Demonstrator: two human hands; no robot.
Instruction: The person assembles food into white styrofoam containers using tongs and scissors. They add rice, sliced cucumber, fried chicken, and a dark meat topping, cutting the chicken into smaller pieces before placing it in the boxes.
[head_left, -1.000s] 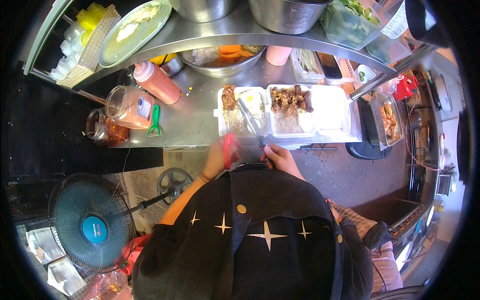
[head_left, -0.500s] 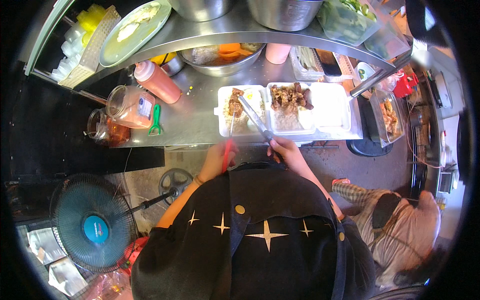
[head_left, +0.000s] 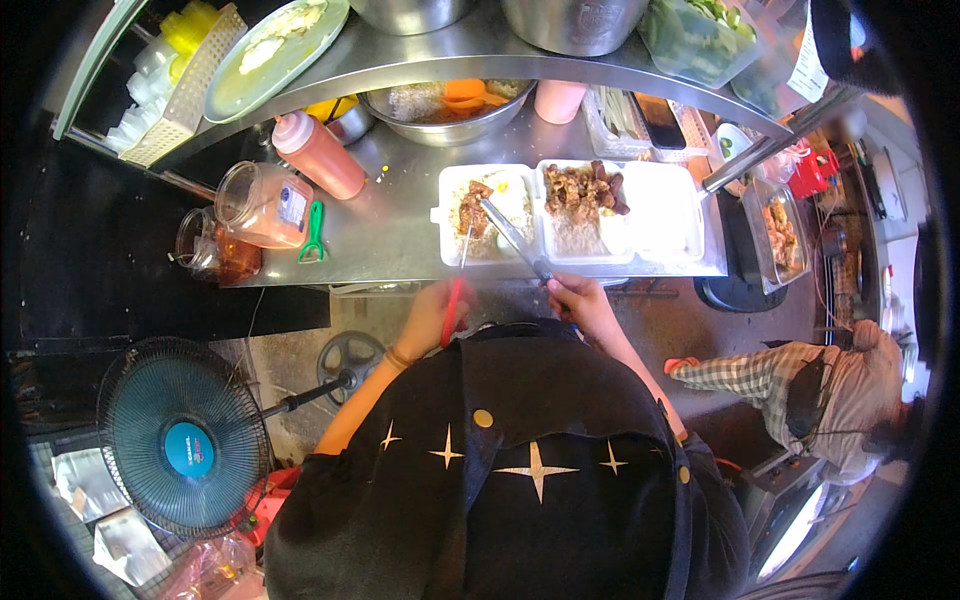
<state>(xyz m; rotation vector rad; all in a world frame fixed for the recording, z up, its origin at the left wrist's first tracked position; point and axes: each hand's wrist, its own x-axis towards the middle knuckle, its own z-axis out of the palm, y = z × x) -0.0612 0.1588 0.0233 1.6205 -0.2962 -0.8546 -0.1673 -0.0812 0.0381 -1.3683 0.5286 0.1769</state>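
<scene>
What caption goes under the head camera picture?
Left hand holds a red-handled tool, right hand a silver tool, both tips by the meat in a white foam box.

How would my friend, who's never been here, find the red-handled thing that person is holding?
Start at the shiny steel counter, then find the leftmost white food box on it. Just below that in the picture, the left hand grips the red-handled tool. Its bright red handle sets it apart from the dark-handled silver utensil in the right hand.

Peeler point(head_left: 313, 240) left of boxes point(head_left: 665, 215); bowl point(head_left: 455, 132) behind
</scene>
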